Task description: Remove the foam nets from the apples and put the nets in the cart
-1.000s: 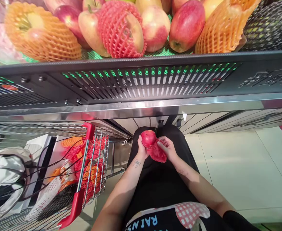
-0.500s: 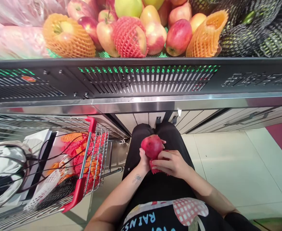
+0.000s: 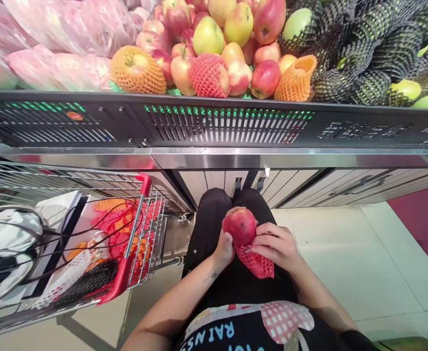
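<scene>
A red apple rests in my left hand, whose thumb presses on its near side and whose other fingers are partly hidden beneath it. Below and right of the apple hangs a red foam net sleeve, touching the fruit at its upper end. The fingers of my right hand close on that sleeve's upper part, beside the apple. Both hands are above my lap, in front of the fruit display.
Apples, some in foam nets, fill the black-edged shelf ahead. Pink-wrapped fruit lies left, black-netted fruit right. A shopping cart with foam nets and a bag stands at my left, near cabinet doors.
The apple has turned and shifted slightly right. The red foam sleeve now hangs stretched out below it, where before it was bunched under my right hand. The view takes in more of the shelf.
</scene>
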Tool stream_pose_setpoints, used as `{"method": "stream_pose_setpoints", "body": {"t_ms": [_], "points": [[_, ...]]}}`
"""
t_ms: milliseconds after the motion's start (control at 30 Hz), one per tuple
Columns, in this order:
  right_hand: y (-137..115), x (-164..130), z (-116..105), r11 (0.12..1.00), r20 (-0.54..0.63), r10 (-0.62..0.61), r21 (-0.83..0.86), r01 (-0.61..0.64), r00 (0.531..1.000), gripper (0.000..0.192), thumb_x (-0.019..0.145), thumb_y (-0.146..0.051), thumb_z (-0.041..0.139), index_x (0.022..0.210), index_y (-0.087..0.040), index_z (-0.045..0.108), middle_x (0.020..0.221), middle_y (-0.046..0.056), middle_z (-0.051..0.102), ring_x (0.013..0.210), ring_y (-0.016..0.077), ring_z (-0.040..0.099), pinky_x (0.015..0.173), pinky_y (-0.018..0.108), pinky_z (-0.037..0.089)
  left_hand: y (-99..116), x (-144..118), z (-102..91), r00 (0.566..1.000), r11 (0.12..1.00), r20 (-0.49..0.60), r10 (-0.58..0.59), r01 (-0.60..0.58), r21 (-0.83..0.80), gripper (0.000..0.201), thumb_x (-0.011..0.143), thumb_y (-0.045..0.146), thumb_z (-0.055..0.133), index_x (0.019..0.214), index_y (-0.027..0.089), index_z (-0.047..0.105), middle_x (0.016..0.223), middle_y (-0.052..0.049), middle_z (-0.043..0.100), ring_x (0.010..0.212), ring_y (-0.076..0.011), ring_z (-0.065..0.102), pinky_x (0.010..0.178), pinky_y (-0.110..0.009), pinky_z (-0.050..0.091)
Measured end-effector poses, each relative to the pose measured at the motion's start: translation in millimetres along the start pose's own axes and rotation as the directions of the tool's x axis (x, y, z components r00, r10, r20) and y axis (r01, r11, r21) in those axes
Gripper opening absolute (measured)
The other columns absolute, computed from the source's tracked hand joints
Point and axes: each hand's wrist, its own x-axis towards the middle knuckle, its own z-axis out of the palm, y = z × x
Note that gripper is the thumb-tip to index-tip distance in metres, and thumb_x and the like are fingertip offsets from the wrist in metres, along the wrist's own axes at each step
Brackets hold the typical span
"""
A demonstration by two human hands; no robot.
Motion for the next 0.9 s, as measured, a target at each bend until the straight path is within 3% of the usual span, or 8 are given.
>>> {"method": "stream_pose_setpoints", "body": {"t_ms": [167,367,500,600,667,733,833,900], "points": [[0.0,5.7,-2.0,0.994,-0.063,0.045,0.105,-0.038,0.997,0.011,0.079,-0.028,0.079,0.081,-0.021,0.07,0.078,0.002,0.063,0.064,0.0118,0.061,0.052,0.022,0.049,-4.7,-2.0,-3.9,0.993,0.992,0.027,0.111,-0.113,0.064,0.085,0.056,0.077,0.074,0.119,0.021,0.065,0.127,-0.013,0.065,0.122,-0.0367,0.058,0.101,-0.043,0.052],[5.3,5.2,9.8,0.987,-0.211,0.077,0.156,-0.044,0.974,0.022,0.073,-0.038,0.082,0.076,-0.021,0.069,0.071,0.001,0.06,0.059,0.0123,0.056,0.048,0.025,0.044,2.1,-2.9,2.0,0.991,0.99,0.054,0.12,-0.124,0.07,0.075,0.061,0.078,0.069,0.105,0.017,0.07,0.112,-0.013,0.07,0.114,-0.0355,0.062,0.093,-0.043,0.056],[10.0,3.5,21.8,0.962,-0.387,0.245,0.209,-0.174,0.889,0.034,0.083,-0.053,0.067,0.072,-0.022,0.067,0.068,0.001,0.058,0.058,0.014,0.051,0.049,0.029,0.04,0.1,-4.6,2.5,0.985,0.993,0.165,0.042,-0.06,0.105,0.075,0.061,0.078,0.069,0.104,0.016,0.071,0.096,-0.012,0.072,0.091,-0.0304,0.069,0.076,-0.039,0.059],[10.8,4.0,33.3,0.895,-0.471,0.425,0.347,-0.281,0.773,0.038,0.096,-0.048,0.05,0.073,-0.022,0.064,0.067,0.001,0.055,0.056,0.0148,0.05,0.051,0.031,0.038,-4.8,-2.9,1.1,0.985,0.993,0.167,-0.042,0.024,0.112,0.077,0.06,0.081,0.066,0.101,0.015,0.07,0.075,-0.008,0.07,0.055,-0.0165,0.062,0.048,-0.028,0.051],[10.0,4.9,40.6,0.822,-0.473,0.544,0.466,-0.327,0.693,0.039,0.1,-0.043,0.043,0.074,-0.021,0.063,0.07,0.001,0.054,0.051,0.0125,0.045,0.047,0.03,0.034,-6.8,-0.4,-0.2,0.986,0.991,0.139,-0.093,0.079,0.104,0.078,0.064,0.084,0.058,0.102,0.016,0.069,0.059,-0.001,0.064,0.034,-0.008,0.044,0.031,-0.022,0.033],[9.0,5.8,46.0,0.764,-0.44,0.615,0.537,-0.357,0.654,0.039,0.1,-0.041,0.041,0.077,-0.021,0.064,0.075,0.001,0.056,0.05,0.0112,0.042,0.046,0.029,0.031,-6.8,2.1,-1.3,0.986,0.985,0.095,-0.14,0.129,0.112,0.077,0.068,0.085,0.051,0.096,0.015,0.068,0.046,0.003,0.057,0.026,-0.0057,0.033,0.026,-0.02,0.019],[10.0,7.0,47.4,0.731,-0.345,0.648,0.531,-0.429,0.679,0.042,0.1,-0.049,0.037,0.088,-0.023,0.069,0.083,0.003,0.062,0.062,0.0153,0.053,0.055,0.03,0.04,-4.1,3.7,-1.6,0.977,0.964,0.041,-0.21,0.2,0.176,0.078,0.068,0.089,0.043,0.067,0.014,0.064,0.034,0.002,0.047,0.024,-0.0069,0.032,0.026,-0.021,0.016],[13.8,7.9,44.0,0.705,-0.189,0.643,0.524,-0.478,0.742,0.055,0.098,-0.059,0.03,0.1,-0.023,0.071,0.09,0.006,0.068,0.077,0.0208,0.062,0.066,0.034,0.048,-2.3,3.2,0.0,0.969,0.949,0.01,-0.245,0.238,0.206,0.079,0.067,0.091,0.04,0.061,0.015,0.062,0.031,0.002,0.045,0.024,-0.0073,0.032,0.027,-0.021,0.016]]}}
